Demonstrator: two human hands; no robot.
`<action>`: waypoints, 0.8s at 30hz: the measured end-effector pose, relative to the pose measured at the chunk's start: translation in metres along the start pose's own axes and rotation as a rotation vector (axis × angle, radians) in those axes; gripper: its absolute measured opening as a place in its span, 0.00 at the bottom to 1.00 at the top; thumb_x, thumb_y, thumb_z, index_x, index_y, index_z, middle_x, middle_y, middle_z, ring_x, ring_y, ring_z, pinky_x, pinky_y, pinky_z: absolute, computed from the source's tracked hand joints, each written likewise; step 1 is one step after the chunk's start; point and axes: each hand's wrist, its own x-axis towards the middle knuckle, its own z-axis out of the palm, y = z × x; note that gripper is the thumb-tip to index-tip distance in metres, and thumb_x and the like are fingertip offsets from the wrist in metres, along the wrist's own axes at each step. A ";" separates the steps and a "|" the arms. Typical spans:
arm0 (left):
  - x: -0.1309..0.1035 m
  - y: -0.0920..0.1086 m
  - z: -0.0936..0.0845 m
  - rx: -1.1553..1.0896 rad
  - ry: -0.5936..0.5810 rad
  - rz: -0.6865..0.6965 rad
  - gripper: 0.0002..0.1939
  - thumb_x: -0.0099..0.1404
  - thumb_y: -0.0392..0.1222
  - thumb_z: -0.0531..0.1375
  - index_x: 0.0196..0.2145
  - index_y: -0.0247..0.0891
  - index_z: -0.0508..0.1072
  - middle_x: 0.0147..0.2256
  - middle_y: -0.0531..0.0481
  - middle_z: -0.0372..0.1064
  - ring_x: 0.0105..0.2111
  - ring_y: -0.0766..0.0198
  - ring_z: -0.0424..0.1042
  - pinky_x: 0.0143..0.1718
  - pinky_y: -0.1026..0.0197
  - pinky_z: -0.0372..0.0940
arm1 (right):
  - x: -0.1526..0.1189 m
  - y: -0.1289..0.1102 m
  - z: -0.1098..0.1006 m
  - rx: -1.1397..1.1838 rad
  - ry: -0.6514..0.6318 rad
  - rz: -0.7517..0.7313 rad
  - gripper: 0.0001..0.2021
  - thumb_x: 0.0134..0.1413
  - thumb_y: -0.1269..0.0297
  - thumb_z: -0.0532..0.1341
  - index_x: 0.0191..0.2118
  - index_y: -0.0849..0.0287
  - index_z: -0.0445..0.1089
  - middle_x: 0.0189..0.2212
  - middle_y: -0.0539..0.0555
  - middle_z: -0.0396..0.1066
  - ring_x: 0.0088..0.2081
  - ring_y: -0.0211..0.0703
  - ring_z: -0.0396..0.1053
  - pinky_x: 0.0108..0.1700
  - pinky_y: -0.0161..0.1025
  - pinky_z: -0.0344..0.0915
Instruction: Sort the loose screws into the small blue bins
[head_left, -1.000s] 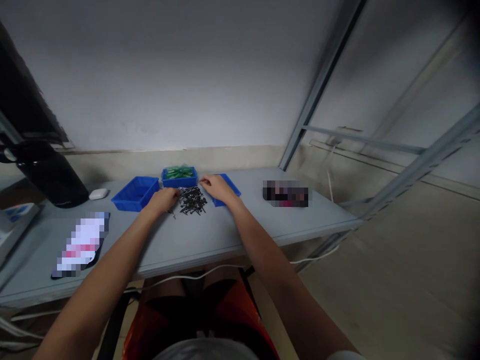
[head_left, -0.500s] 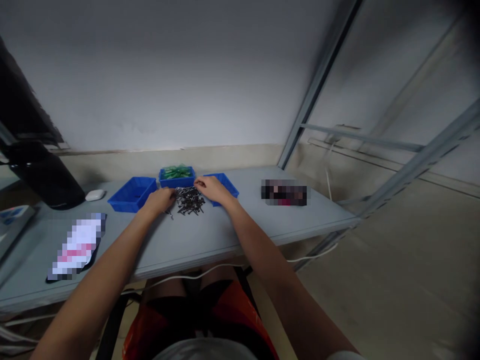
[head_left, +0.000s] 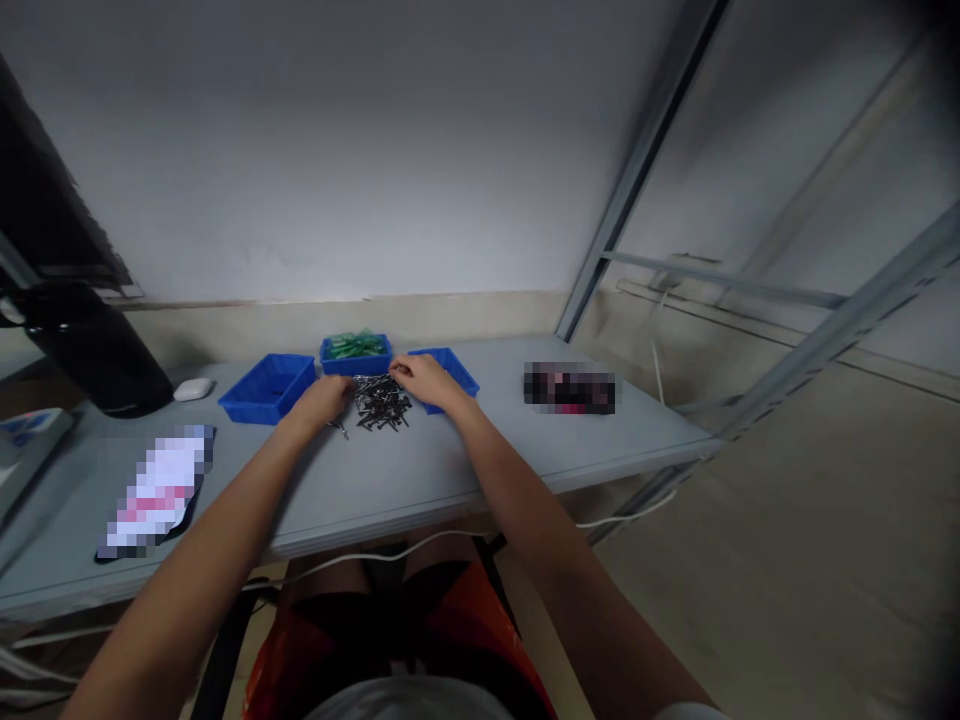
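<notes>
Left hand is sitting curled at the left edge of the dark metal pieces; right hand is hanging at their back right, fingertips bunched. Can't tell if either is gripping. Pile is lying loose on the table, green-filled tray just behind. Wide sweep could scatter pieces; low right wrist could bump the right blue tray.

Fasteners on table, between left tray and right tray, before back tray
</notes>
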 end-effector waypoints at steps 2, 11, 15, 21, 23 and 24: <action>0.000 0.002 -0.002 0.058 -0.026 -0.007 0.16 0.59 0.29 0.52 0.40 0.36 0.77 0.40 0.39 0.76 0.40 0.55 0.74 0.43 0.59 0.66 | 0.000 -0.001 0.000 -0.008 -0.008 0.004 0.09 0.60 0.66 0.56 0.38 0.56 0.74 0.30 0.52 0.74 0.32 0.39 0.68 0.36 0.36 0.58; -0.007 0.010 -0.011 0.198 -0.078 -0.148 0.15 0.62 0.34 0.52 0.44 0.34 0.74 0.44 0.36 0.74 0.45 0.49 0.74 0.45 0.57 0.67 | -0.002 -0.003 -0.002 -0.012 -0.017 0.011 0.09 0.60 0.66 0.55 0.39 0.55 0.74 0.31 0.51 0.74 0.33 0.39 0.69 0.36 0.35 0.59; -0.008 0.012 -0.012 0.208 -0.102 -0.218 0.16 0.63 0.35 0.52 0.45 0.33 0.74 0.43 0.33 0.75 0.45 0.47 0.74 0.44 0.55 0.67 | -0.002 -0.003 -0.002 -0.007 -0.026 0.015 0.10 0.60 0.65 0.55 0.39 0.55 0.74 0.31 0.52 0.74 0.33 0.39 0.69 0.36 0.36 0.59; -0.010 0.011 -0.014 0.211 -0.054 -0.273 0.17 0.62 0.32 0.52 0.46 0.34 0.74 0.42 0.35 0.75 0.44 0.48 0.74 0.43 0.55 0.68 | -0.001 -0.001 -0.001 0.009 -0.026 0.004 0.10 0.60 0.65 0.55 0.40 0.55 0.74 0.32 0.53 0.75 0.34 0.40 0.70 0.36 0.36 0.59; -0.010 0.009 -0.015 0.212 -0.011 -0.267 0.18 0.63 0.31 0.50 0.47 0.34 0.73 0.42 0.35 0.75 0.44 0.48 0.75 0.43 0.54 0.68 | -0.001 0.000 0.000 0.011 -0.019 -0.001 0.09 0.60 0.65 0.55 0.39 0.55 0.73 0.32 0.53 0.75 0.34 0.40 0.70 0.36 0.36 0.60; -0.010 0.009 -0.015 0.215 0.012 -0.260 0.18 0.63 0.31 0.49 0.46 0.34 0.73 0.42 0.35 0.75 0.43 0.48 0.75 0.42 0.54 0.68 | -0.001 0.000 0.000 0.011 -0.016 0.000 0.09 0.60 0.65 0.55 0.39 0.55 0.73 0.31 0.53 0.75 0.34 0.40 0.70 0.36 0.36 0.60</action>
